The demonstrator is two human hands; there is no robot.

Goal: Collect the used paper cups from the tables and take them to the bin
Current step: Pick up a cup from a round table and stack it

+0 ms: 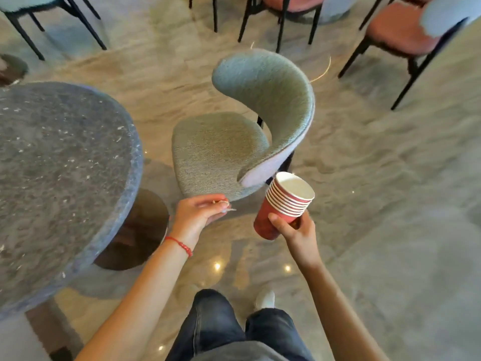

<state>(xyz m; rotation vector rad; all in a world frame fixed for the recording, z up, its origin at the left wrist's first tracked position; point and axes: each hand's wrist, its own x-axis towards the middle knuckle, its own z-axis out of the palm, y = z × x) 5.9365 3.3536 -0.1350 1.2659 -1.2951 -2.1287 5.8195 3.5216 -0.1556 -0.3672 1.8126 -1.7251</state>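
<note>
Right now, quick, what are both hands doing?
Left hand: fingers mostly straight, maybe something tiny at the fingertips, too blurred to tell.
Right hand: holding the stack of red paper cups.

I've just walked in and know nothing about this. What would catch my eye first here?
Probably the stack of red paper cups, nested together and gripped in the right hand at centre right. Just behind it stands a green upholstered chair, with a round speckled stone table to the left. The left hand hovers near the chair's seat, fingers relaxed.
</note>
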